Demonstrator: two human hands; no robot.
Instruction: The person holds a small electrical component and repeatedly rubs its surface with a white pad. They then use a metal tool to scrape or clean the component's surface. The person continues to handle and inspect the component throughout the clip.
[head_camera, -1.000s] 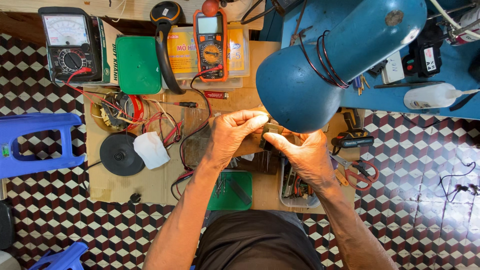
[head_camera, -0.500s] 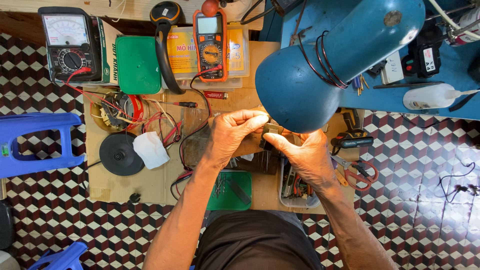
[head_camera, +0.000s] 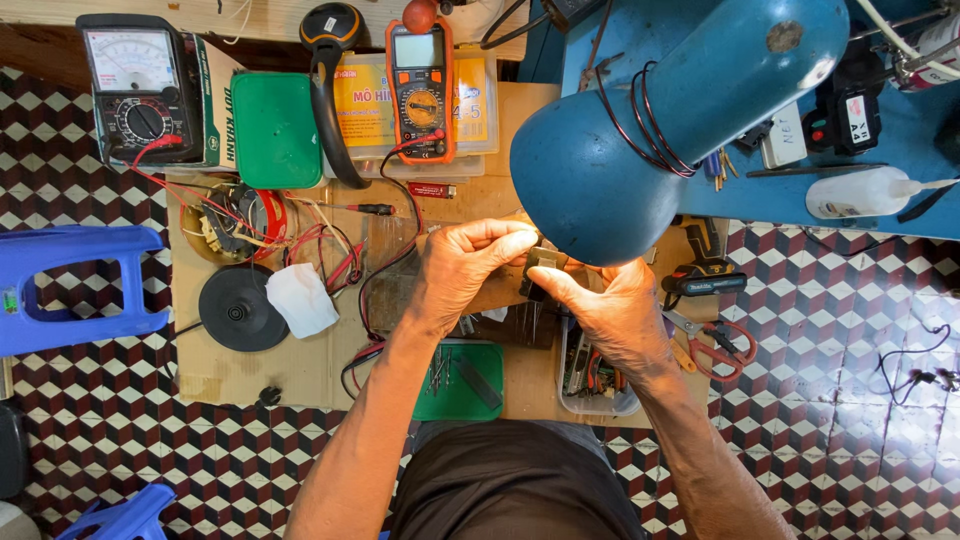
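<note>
The meters (head_camera: 135, 90) sit far left on the surface, leads trailing within reach. My left hand (head_camera: 470, 265) pinches the small dark part (head_camera: 541, 262) under the blue lamp (head_camera: 660, 120) for light; my right hand (head_camera: 610, 310) steadies it, grip closed.

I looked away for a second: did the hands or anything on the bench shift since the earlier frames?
Nothing visibly changed. Both the left hand and right hand still pinch the small dark part under the blue lamp; the meters and tools lie as before.
</note>
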